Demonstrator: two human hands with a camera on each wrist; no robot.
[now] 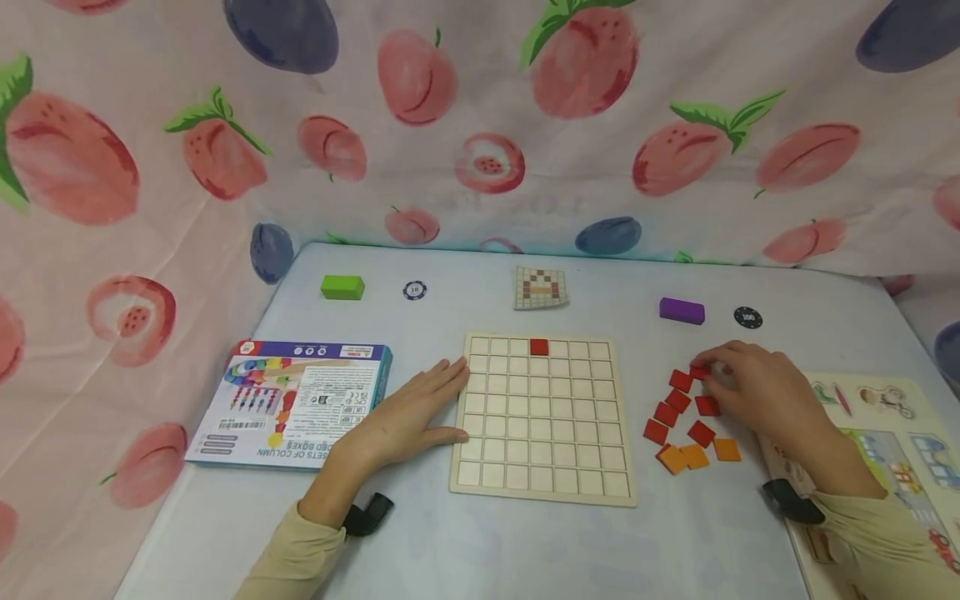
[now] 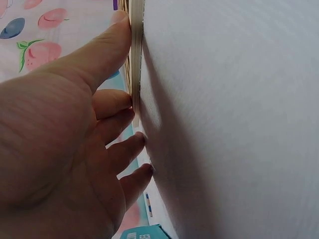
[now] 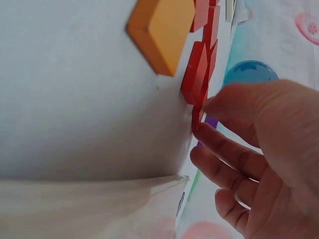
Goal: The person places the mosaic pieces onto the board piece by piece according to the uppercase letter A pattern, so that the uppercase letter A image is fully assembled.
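Observation:
A square wooden grid board [image 1: 540, 408] lies mid-table, with one red tile [image 1: 538, 347] in its top row. Along the board's left edge rests my left hand [image 1: 401, 417], its fingers extended; thumb and fingertips touch the side of the board [image 2: 135, 59] in the left wrist view. To the right of the board, several loose red tiles [image 1: 665, 414] lie scattered with a few orange tiles [image 1: 727, 450] nearer me. My right hand [image 1: 765, 396] pinches the farthest red tile [image 3: 197, 117] between thumb and index finger, with the other fingers loosely bent.
Behind the board lies a pattern card [image 1: 540, 287]. A boxed set [image 1: 330, 400] is left of my left hand. Farther back are a green block [image 1: 342, 287], a purple block [image 1: 682, 311] and two round chips [image 1: 415, 290]. A picture board [image 1: 896, 417] lies under my right forearm.

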